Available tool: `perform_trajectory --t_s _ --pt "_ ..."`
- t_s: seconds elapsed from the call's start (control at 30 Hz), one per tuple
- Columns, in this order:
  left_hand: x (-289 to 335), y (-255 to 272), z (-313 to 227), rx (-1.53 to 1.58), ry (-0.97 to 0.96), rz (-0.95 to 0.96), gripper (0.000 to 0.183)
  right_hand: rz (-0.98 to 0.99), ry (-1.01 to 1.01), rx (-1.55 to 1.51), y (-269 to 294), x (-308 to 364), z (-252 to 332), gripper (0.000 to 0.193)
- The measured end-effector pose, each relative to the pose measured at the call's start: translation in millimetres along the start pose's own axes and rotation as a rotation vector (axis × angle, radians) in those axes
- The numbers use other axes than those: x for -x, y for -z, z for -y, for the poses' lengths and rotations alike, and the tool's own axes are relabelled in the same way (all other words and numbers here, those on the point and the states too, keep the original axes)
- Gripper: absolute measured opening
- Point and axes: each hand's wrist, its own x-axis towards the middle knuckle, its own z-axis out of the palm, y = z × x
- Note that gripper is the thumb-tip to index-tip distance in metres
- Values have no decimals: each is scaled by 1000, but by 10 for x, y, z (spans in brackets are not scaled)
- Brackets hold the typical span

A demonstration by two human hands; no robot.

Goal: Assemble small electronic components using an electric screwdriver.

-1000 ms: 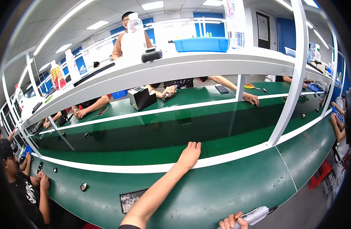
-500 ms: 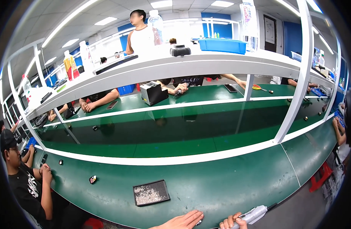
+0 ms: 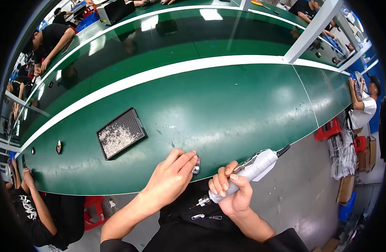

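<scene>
Near the table's front edge, my left hand (image 3: 170, 176) has its fingers pressed together on a small dark piece with a shiny rim (image 3: 196, 165). Its kind is hard to tell because the fingers cover part of it. My right hand (image 3: 233, 191) is wrapped round a grey electric screwdriver (image 3: 258, 164), just off the table edge. The screwdriver's thin bit (image 3: 195, 206) points down and left, touching nothing, while its black cord end points up and right. Left of my hands, a black tray (image 3: 138, 122) with a perforated base holds many tiny silvery screws.
Two small dark parts, one with a coloured patch (image 3: 59, 147), lie on the green table (image 3: 209, 109) at the left. A white rail (image 3: 159, 75) runs behind it to a post (image 3: 310, 33). A co-worker (image 3: 37, 210) sits at left. Red stools (image 3: 328, 129) stand beyond the edge.
The view has swung down and to the right, bringing both forearms and the whole screwdriver into sight. My left hand stays on the small piece; my right still grips the screwdriver.
</scene>
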Motion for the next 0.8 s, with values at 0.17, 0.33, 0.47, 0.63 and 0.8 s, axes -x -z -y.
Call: perform_trajectory --t_s 0.17,0.33,0.47,0.63,0.8 --pt "-4 -79 -133 -332 -83 54 32 -19 -31 57 60 92 -81 10" --pt "23 -211 -184 -394 -164 -19 30 -40 -56 94 84 89 -135 11" --pt "27 -260 -182 -391 -210 -85 28 -85 -56 94 114 75 -179 12" --pt "32 -300 -165 -415 -196 -101 29 -108 -29 127 66 26 -184 12" --pt "54 -265 -259 -414 -91 -38 32 -115 -46 203 39 42 -217 14"
